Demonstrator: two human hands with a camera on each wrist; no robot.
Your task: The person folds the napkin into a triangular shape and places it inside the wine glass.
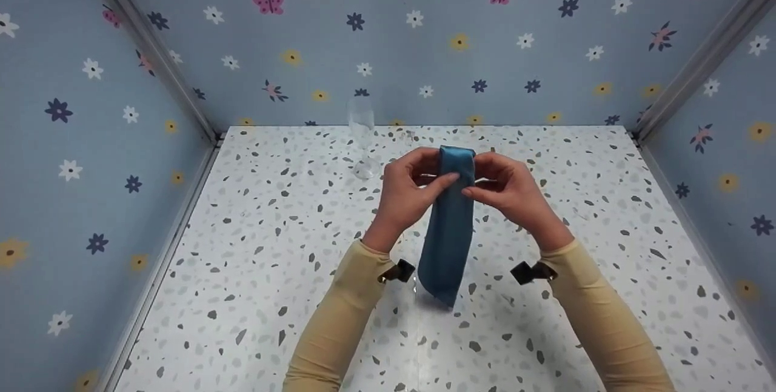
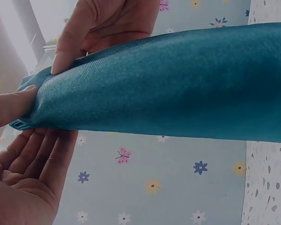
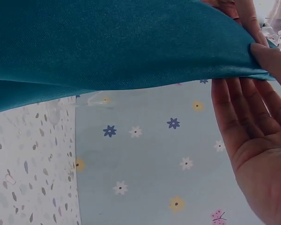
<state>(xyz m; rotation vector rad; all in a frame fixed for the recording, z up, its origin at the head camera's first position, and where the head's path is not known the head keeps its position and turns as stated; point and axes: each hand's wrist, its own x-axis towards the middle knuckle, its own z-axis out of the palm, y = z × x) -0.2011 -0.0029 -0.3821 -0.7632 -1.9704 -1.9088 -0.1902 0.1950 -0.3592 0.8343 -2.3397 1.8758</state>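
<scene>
A teal satin cloth point(image 1: 451, 228), folded into a long narrow strip, hangs from both hands over the middle of the table. My left hand point(image 1: 407, 189) pinches its upper left edge, thumb on the front and fingers behind. On the opposite edge, my right hand point(image 1: 512, 191) pinches the cloth the same way, a little below the folded top. The lower end slants to a point near the tabletop. In the left wrist view the strip point(image 2: 168, 84) spans the frame, and both thumbs press near its gathered end. Fingers behind the cloth are partly hidden.
A clear stemmed glass point(image 1: 362, 131) stands upright at the back of the table, left of the hands. The speckled white tabletop point(image 1: 254, 295) is bounded by flower-patterned panels point(image 1: 412, 40) at the back and both sides. Each sleeve carries a small black wrist mount.
</scene>
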